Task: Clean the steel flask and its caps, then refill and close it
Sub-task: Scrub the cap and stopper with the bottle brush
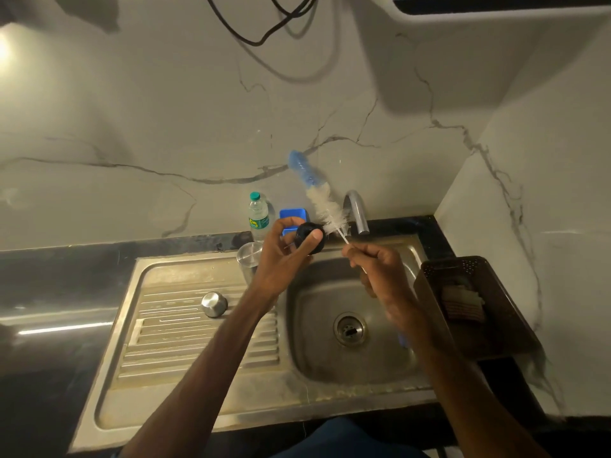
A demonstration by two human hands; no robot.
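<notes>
My left hand (284, 256) grips a small black cap (305, 235) above the sink's back edge. My right hand (377, 262) holds the thin handle of a bottle brush (322, 206); its white bristles with a blue tip point up and left, right beside the cap. The steel flask (248, 259) stands upright behind my left wrist, partly hidden. A round steel cap (214, 304) lies on the ribbed drainboard (172, 332).
The steel sink basin (314, 365) with its drain (349, 328) lies under my hands. The tap (358, 213) stands behind it. A plastic water bottle (258, 214) and a blue box (292, 214) stand by the wall. A dark basket (429, 279) with scrub pads sits at right.
</notes>
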